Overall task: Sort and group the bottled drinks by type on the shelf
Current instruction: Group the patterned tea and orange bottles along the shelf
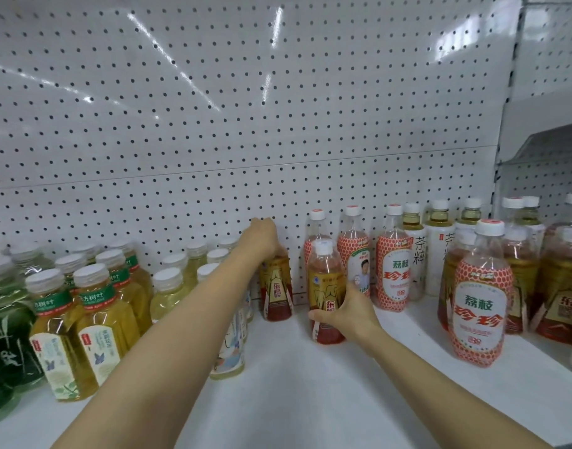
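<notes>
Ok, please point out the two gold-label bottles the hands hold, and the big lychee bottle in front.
back gold-label bottle [276,288], head view, label.
front gold-label bottle [325,286], head view, label.
front lychee bottle [482,306], head view, label.

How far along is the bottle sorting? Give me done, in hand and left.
Done: the green-label tea bottles stand grouped at the left of the shelf. In hand: the left hand grips the top of one gold-and-red bottle by the back panel, and the right hand holds a second beside it. Left: on the right, lychee bottles, white tea bottles and more gold-and-red ones are still mixed.
</notes>
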